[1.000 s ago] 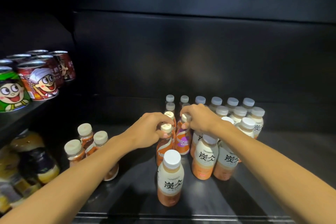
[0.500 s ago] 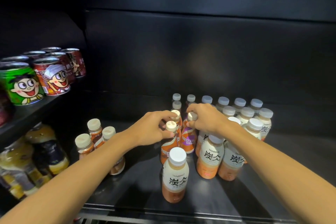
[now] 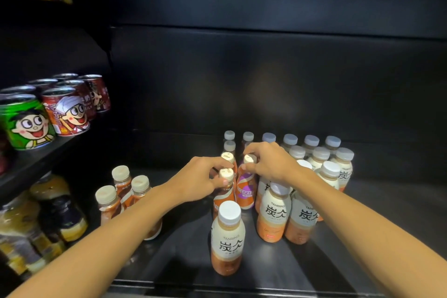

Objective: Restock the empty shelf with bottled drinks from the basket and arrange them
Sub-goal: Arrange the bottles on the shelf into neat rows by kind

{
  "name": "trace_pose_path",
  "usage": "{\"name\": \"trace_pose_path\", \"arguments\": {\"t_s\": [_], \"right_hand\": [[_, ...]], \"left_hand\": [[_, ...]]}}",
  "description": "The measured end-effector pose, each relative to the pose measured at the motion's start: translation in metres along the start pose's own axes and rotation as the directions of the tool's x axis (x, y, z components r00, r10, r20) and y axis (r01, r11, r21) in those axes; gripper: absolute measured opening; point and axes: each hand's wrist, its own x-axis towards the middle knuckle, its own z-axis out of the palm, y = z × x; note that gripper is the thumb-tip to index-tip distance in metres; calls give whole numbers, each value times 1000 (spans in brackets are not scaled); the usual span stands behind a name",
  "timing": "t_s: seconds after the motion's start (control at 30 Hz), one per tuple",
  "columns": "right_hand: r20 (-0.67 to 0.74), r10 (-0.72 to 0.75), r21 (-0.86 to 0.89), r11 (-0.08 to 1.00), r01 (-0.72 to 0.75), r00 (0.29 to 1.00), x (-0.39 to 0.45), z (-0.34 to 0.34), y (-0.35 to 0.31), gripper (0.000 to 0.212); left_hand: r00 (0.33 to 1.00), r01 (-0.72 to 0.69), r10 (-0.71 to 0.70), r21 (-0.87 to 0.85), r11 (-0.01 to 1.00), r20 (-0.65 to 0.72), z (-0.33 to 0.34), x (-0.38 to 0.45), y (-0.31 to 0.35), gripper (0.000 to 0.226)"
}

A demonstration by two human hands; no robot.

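On the black shelf (image 3: 377, 244) stand several bottled drinks. My left hand (image 3: 199, 180) grips the neck of an orange Nescafe bottle (image 3: 223, 197) in the middle column. My right hand (image 3: 268, 163) pinches the cap and neck of a purple Nescafe bottle (image 3: 245, 195) beside it. A white-labelled Tanbing bottle (image 3: 227, 239) stands alone at the front. More Tanbing bottles (image 3: 274, 213) with white caps fill rows to the right, reaching the back wall. Three brown bottles (image 3: 128, 191) stand at the left, partly behind my left forearm.
Cartoon-printed cans (image 3: 67, 113) line a higher shelf at the left, with a green one (image 3: 26, 123) in front. Dark and yellow jars (image 3: 60, 215) sit below them. The shelf's front edge (image 3: 242, 289) runs along the bottom. Bare shelf floor lies at the right.
The view has shifted a little, so everything sits further right. Both hands stay on the same two Nescafe bottles, which have barely moved.
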Motion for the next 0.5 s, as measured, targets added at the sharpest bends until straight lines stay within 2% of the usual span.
{"name": "trace_pose_path", "arguments": {"t_s": [0.13, 0.27, 0.37, 0.5], "right_hand": [[-29, -2, -30, 1000, 1, 1000, -1, -6, -5, 32], [-78, -50, 0, 999, 50, 996, 3, -17, -25, 38], [-60, -101, 24, 994, 103, 993, 7, -19, -45, 40], [5, -179, 22, 984, 179, 984, 11, -12, -76, 44]], "left_hand": [[999, 24, -22, 66, 998, -28, -13, -7, 4, 41], [991, 75, -54, 172, 982, -124, -41, -21, -1, 37], [983, 134, -102, 216, 967, -156, -64, -36, -9, 36], [972, 225, -195, 265, 938, -134, -94, -61, -24, 43]]}}
